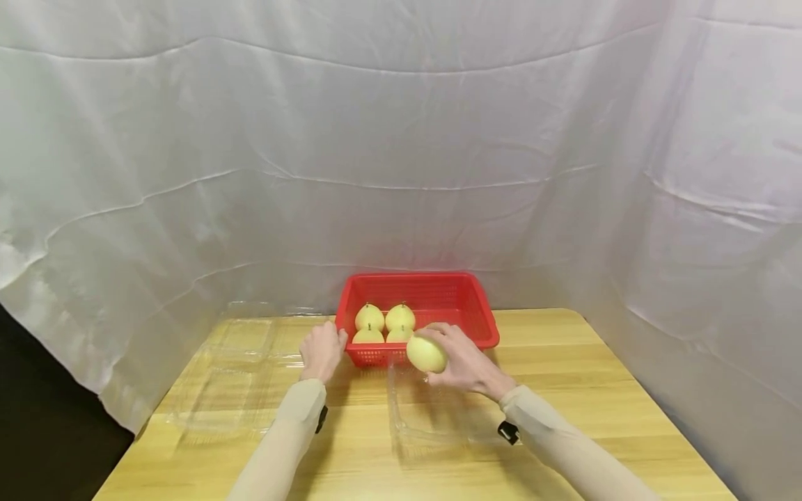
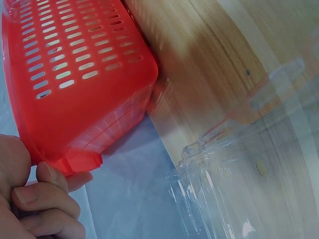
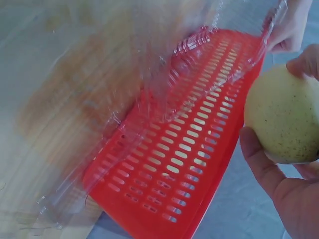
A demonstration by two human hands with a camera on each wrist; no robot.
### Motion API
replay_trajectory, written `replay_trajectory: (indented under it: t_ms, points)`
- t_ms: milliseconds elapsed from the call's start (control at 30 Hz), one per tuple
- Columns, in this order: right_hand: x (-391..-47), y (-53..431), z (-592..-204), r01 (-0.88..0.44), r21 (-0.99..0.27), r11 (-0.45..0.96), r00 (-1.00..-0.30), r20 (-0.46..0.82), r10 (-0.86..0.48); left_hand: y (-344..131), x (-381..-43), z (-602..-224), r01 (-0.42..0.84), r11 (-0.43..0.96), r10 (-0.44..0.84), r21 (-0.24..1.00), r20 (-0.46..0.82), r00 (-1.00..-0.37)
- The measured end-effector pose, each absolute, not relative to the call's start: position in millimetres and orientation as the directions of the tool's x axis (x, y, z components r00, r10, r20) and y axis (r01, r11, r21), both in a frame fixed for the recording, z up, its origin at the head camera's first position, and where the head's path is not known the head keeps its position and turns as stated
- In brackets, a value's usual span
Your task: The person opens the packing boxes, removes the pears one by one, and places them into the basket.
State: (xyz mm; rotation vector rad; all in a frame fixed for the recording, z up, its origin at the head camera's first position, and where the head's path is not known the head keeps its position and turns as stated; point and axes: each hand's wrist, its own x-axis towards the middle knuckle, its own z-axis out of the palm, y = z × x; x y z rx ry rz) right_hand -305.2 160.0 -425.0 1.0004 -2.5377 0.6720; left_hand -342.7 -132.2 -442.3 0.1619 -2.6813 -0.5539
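Observation:
My right hand (image 1: pixel 460 358) holds a round pale yellow pear (image 1: pixel 427 353) just in front of the red basket's near side, its fingers and thumb around the fruit (image 3: pixel 284 117). Below that hand lies a clear plastic container (image 1: pixel 426 435) on the table. My left hand (image 1: pixel 322 351) grips the rim of the red basket (image 1: pixel 416 280) at its left side; in the left wrist view, the fingers (image 2: pixel 45 201) curl at the rim (image 2: pixel 82 162). Several pears (image 1: pixel 400 317) with stems sit in the left half of the basket.
More clear plastic containers (image 1: pixel 219 396) lie on the left of the wooden table (image 1: pixel 564 417). A pale grey cloth curtain (image 1: pixel 426 139) hangs behind the basket and along both sides.

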Motion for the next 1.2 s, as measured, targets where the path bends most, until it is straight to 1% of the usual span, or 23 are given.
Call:
replay_trajectory:
  t_ms: [267, 367, 533, 633, 867, 1200]
  points:
    - [-312.0, 166.0, -417.5, -0.677, -0.336, 0.655, -0.706, 0.547, -0.45, -130.4, -341.8, -441.9, -0.029, 0.912, -0.188, 0.41, 0.353, -0.917]
    - [-316.2, 170.7, -416.0, -0.661, -0.333, 0.673, -0.712, 0.562, -0.421, -129.9, -340.8, -442.0, -0.021, 0.91, -0.183, 0.414, 0.354, -0.917]
    - [-328.0, 180.6, -415.9, -0.603, -0.336, 0.724, -0.744, 0.565, -0.358, -130.5, -340.0, -441.5, -0.019, 0.911, -0.183, 0.413, 0.362, -0.914]
    - [-335.7, 187.2, -419.3, -0.561, -0.355, 0.748, -0.773, 0.549, -0.318, -130.5, -339.6, -441.3, -0.021, 0.91, -0.186, 0.414, 0.363, -0.913]
    - [-350.2, 197.7, -427.9, -0.479, -0.444, 0.757, -0.839, 0.484, -0.247, -130.4, -339.9, -441.2, -0.025, 0.909, -0.19, 0.416, 0.361, -0.913]
    - [-361.6, 202.8, -431.7, -0.406, -0.453, 0.794, -0.882, 0.421, -0.211, -131.1, -339.7, -443.4, -0.024, 0.91, -0.187, 0.414, 0.357, -0.915]
